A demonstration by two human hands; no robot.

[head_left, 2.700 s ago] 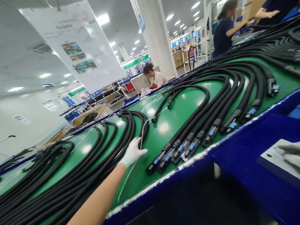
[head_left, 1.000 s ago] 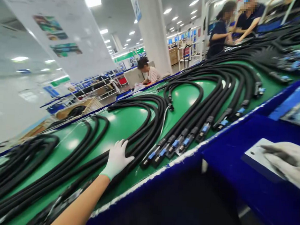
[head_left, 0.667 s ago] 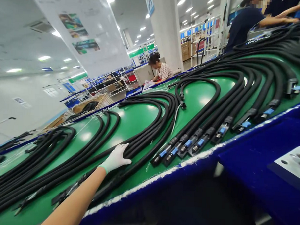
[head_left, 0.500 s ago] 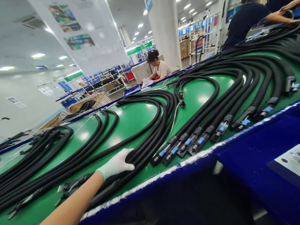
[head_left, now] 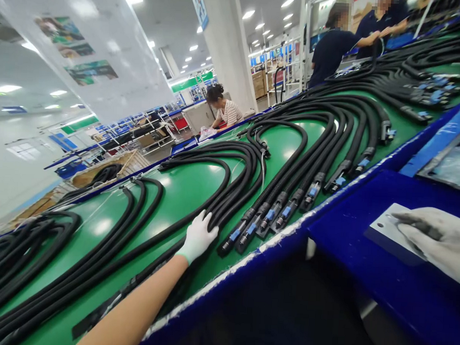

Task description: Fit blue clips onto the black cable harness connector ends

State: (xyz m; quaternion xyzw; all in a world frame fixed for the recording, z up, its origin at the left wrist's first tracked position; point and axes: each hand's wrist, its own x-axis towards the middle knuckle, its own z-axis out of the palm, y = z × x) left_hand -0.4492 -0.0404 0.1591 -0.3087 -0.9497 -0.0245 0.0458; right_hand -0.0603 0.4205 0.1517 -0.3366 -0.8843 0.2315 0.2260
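Note:
My left hand (head_left: 199, 237), in a white glove, reaches over a bundle of black corrugated hoses (head_left: 232, 205) on the green tabletop (head_left: 193, 188). Its fingers curl around part of the bundle; the palm side is hidden. My right hand (head_left: 438, 240), in a white glove with darkened fingertips, lies on a flat metal plate (head_left: 388, 222) with a hole near its corner. The thumb and a finger stretch out over the plate, slightly apart. Beside the left hand lie hose ends (head_left: 250, 229) with blue clips and metal springs.
More curved hoses (head_left: 108, 238) spread along the long table. Its raised blue edge (head_left: 288, 246) runs diagonally, next to a blue side bench (head_left: 349, 238). A co-worker in stripes (head_left: 230, 114) sits across; two co-workers in dark shirts (head_left: 330, 55) handle hoses at the far right.
The view has swung right, bringing my right hand and the plate further into sight. My left hand has moved forward along the hoses. The far co-workers have changed posture.

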